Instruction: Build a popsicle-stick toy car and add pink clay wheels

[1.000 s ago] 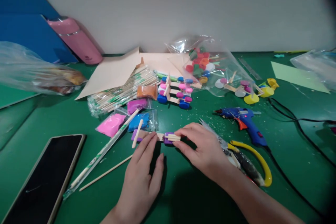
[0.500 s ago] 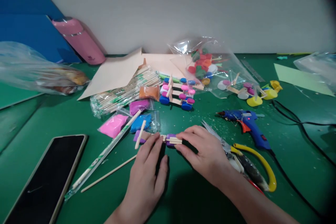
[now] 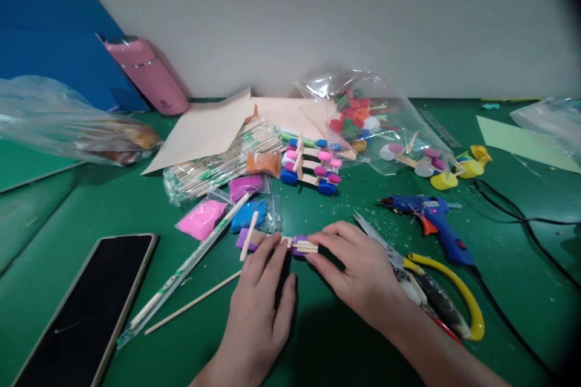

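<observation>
A small craft-stick model (image 3: 258, 237) with purple end pieces and a stick laid across its left end lies on the table. My left hand (image 3: 261, 302) presses its fingertips on the middle of the model, holding it down, its thumb stretched apart. Between the thumb and fingers of my right hand (image 3: 363, 269) is a small bundle of short wooden sticks (image 3: 307, 247), set against the purple piece at the right end. My fingers partly hide the model's middle. A long thin stick (image 3: 193, 302) lies left of my left hand.
A blue hot glue gun (image 3: 429, 217) with a trailing cord and yellow-handled pliers (image 3: 472, 308) lie on the right. A phone (image 3: 86, 314) and a wrapped stick (image 3: 181, 272) are on the left. Behind lie clay packets (image 3: 202, 219), a finished-looking stick model (image 3: 311, 163) and a plastic bag (image 3: 385, 97).
The whole view has shifted slightly, so things appear a little further right and lower. Both hands keep nearly the same pose on the model and the short sticks.
</observation>
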`<state>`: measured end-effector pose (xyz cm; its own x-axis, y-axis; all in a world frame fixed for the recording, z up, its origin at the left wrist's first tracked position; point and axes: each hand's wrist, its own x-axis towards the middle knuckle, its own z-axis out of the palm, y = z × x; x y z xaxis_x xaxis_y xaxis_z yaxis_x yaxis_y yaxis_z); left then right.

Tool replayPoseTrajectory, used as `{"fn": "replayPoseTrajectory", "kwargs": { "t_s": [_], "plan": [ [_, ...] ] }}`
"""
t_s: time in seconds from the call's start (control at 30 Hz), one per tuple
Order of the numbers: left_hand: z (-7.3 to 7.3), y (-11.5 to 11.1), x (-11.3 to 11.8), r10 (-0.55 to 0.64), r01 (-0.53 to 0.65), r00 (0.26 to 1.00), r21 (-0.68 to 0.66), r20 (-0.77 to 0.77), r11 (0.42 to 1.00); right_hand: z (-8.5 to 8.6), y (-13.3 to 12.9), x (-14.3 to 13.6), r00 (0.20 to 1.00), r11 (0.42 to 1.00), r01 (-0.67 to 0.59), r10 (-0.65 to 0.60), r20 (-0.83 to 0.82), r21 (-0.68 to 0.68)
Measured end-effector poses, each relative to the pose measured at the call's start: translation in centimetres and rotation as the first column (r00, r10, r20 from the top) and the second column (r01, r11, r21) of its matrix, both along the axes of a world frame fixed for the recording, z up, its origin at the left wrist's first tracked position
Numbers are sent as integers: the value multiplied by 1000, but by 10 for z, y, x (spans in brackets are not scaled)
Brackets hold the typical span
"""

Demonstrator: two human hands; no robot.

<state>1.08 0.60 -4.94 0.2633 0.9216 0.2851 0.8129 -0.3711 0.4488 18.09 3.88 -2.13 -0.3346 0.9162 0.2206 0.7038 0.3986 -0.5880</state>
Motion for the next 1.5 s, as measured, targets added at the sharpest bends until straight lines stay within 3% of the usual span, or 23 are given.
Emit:
{"fn": "replayPoseTrajectory", "kwargs": {
  "t_s": [1.5],
  "plan": [
    [2, -1, 0, 2, -2, 1000, -14, 11, 1000, -4, -3, 6, 996, 996, 44, -50, -70, -83]
  ]
}}
